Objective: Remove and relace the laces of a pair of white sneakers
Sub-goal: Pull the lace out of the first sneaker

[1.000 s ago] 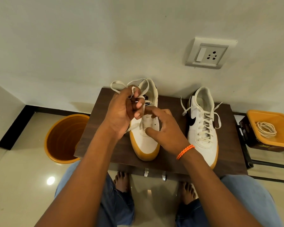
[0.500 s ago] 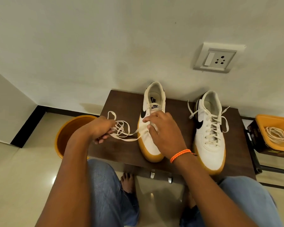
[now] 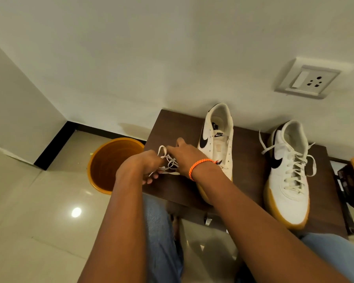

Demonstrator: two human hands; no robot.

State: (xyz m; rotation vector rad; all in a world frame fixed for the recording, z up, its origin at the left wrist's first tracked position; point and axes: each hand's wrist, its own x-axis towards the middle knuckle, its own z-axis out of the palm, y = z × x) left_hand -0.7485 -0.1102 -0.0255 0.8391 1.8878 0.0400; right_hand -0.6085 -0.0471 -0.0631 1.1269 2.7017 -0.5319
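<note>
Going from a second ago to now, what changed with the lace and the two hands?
The lace has come fully out of the left shoe and been carried left, down to the table. The left hand kept its grip on it throughout; the right hand left the shoe and crossed over to the bundle. The laced shoe stayed put.

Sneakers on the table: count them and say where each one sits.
2. The unlaced sneaker stands mid-table beside the right hand; the laced sneaker stands toward the table's right end. None seems hidden.
</note>
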